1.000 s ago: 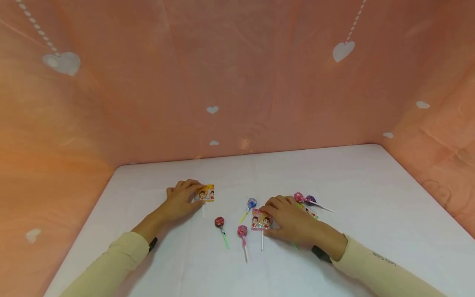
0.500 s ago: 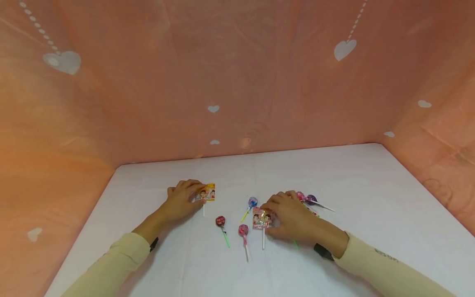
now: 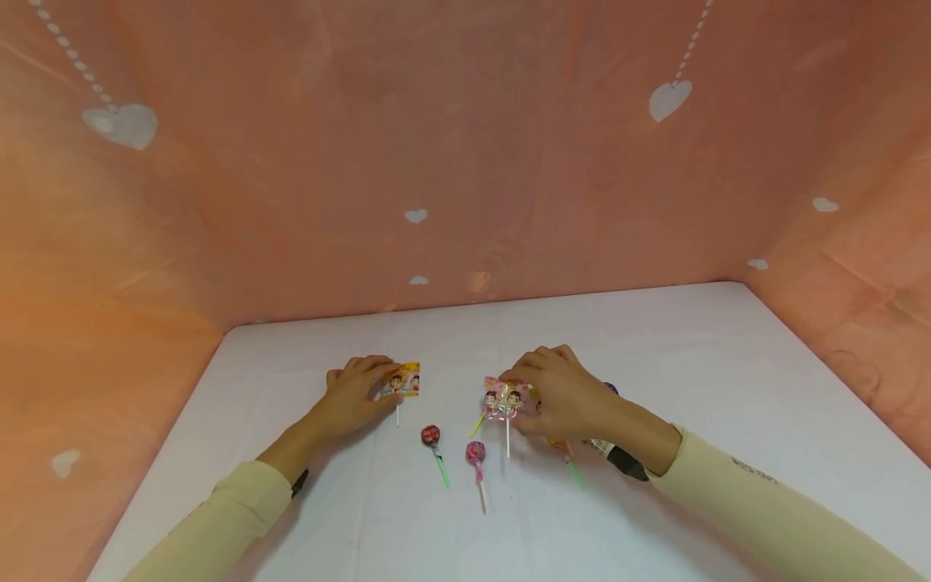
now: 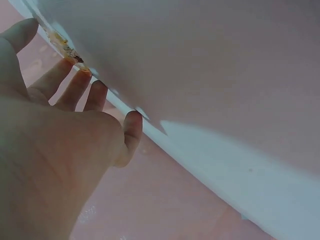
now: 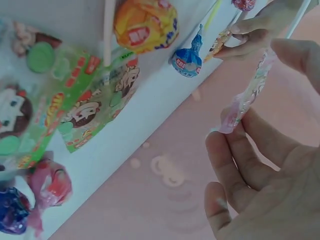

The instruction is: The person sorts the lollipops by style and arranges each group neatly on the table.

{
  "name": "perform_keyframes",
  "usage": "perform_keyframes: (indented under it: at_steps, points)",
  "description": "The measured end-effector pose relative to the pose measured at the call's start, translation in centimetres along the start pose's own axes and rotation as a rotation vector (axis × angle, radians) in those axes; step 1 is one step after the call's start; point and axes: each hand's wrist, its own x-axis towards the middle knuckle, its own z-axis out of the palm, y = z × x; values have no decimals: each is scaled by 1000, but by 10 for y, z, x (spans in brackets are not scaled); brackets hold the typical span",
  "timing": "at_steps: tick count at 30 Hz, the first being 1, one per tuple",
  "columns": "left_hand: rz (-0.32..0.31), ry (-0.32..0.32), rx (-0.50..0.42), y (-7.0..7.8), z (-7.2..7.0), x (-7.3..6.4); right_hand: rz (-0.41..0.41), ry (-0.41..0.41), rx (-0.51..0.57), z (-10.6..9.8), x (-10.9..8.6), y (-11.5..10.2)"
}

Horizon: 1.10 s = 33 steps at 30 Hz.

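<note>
At the left of the head view, my left hand [image 3: 356, 398] pinches a flat lollipop in a yellow wrapper [image 3: 407, 378] between thumb and fingers, its white stick pointing down. The same wrapper [image 4: 64, 46] lies at the fingertips in the left wrist view. My right hand [image 3: 560, 394] pinches a flat lollipop in a pink wrapper [image 3: 502, 398], held above the table; its edge [image 5: 245, 100] shows between thumb and fingers in the right wrist view. A blue lollipop [image 5: 187, 62] is mostly hidden behind the pink wrapper in the head view.
Between the hands lie a red lollipop [image 3: 431, 436] and a pink ball lollipop [image 3: 476, 453] on the white table [image 3: 407, 525]. An orange lollipop [image 5: 145, 25], green-wrapped flat lollipops [image 5: 30, 95], a pink-red one [image 5: 52, 185] and a purple one [image 5: 12, 210] lie by the right hand.
My right hand has risen and moved away from me with the pink-wrapped lollipop, now covering most of the blue one. A green stick with an orange head shows below it. The left hand stays put.
</note>
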Motion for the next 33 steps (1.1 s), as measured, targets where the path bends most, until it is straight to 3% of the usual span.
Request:
perform_keyframes:
  at_steps: [19, 33]
  points:
    - [23, 53, 36, -4, 6, -4, -46, -31, 34, -6, 42, 9]
    - [18, 22, 31, -1, 13, 1, -25, -78, 56, -10, 59, 12]
